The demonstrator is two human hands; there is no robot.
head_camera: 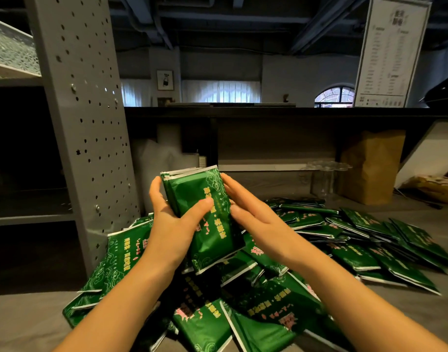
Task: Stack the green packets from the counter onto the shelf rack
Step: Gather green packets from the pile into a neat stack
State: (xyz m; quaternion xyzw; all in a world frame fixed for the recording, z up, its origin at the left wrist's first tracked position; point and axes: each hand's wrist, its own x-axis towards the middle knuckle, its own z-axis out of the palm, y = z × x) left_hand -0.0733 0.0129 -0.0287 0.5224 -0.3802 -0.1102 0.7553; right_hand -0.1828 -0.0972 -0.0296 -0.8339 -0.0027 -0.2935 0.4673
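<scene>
The grey counter (27,313) runs across the foreground. At far left stands the shelf rack (90,123), with a perforated grey upright. The left hand (167,224) grips a stack of green packets (205,219) above the counter, fingers curled behind it and thumb across the front. The right hand (253,212) presses straight, closed fingers against the stack's right edge. A loose pile of packets (345,237) lies below and to the right. A brown paper bag (373,166) stands behind the pile.

You are working in dim light; daylight is glowing through far windows (220,91), the shelf rack (85,123) is lying in shadow, edges are bowing.
</scene>
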